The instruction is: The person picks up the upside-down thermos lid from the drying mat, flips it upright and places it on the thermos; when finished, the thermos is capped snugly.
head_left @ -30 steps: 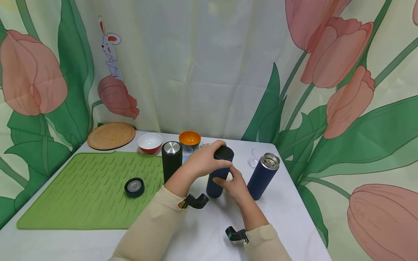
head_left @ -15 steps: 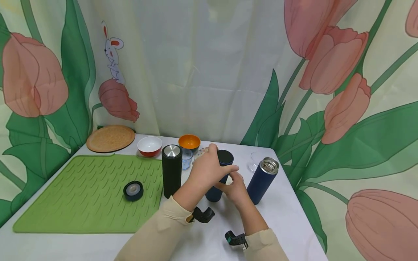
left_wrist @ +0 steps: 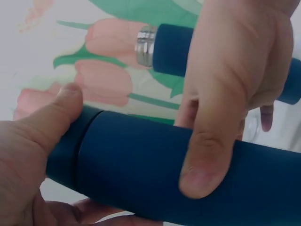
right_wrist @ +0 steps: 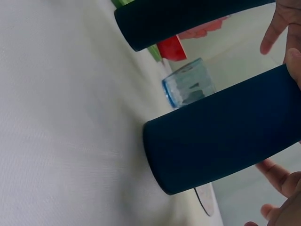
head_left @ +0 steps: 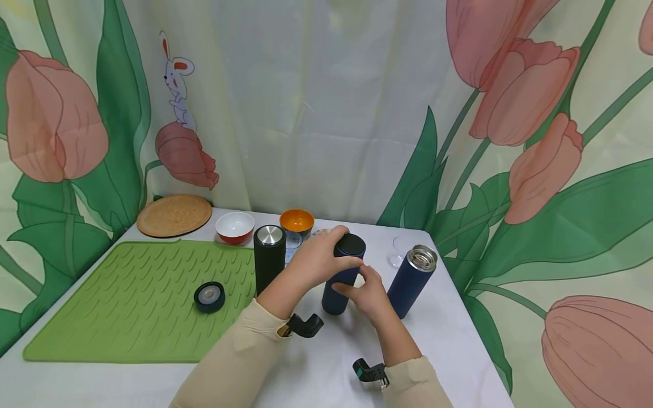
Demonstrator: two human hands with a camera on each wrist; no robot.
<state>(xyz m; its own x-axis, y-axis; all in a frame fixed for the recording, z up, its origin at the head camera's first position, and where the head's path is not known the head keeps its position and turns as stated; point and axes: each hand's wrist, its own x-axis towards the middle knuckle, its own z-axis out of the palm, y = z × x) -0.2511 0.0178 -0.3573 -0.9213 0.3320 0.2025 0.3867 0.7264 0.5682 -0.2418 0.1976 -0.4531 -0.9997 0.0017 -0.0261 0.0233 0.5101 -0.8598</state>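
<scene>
A dark blue thermos (head_left: pixel 334 300) stands upright on the white table between my hands. My left hand (head_left: pixel 317 256) grips its dark lid (head_left: pixel 351 244), thumb on one side and fingers round the other; the left wrist view shows this lid (left_wrist: pixel 66 153) seated on the neck. My right hand (head_left: pixel 368 293) holds the body just below, thumb across the blue wall (left_wrist: pixel 141 165). To the right leans a second blue thermos (head_left: pixel 412 283) in the head view, its steel mouth uncovered. On the left, a black thermos (head_left: pixel 269 260) with a steel-topped cap stands partly behind my left forearm.
A green ribbed mat (head_left: pixel 138 306) covers the table's left side, with a loose round lid (head_left: pixel 209 297) on it. Behind are a wooden board (head_left: pixel 174 215), a red-and-white bowl (head_left: pixel 234 226), an orange bowl (head_left: pixel 297 221) and a blue-tinted glass (right_wrist: pixel 190 84). A clear glass (head_left: pixel 398 252) stands back right.
My left hand twisted on the lid half a second ago, its wrist swinging right, and has now turned back with a fresh grip. The right hand and thermos stay in place.
</scene>
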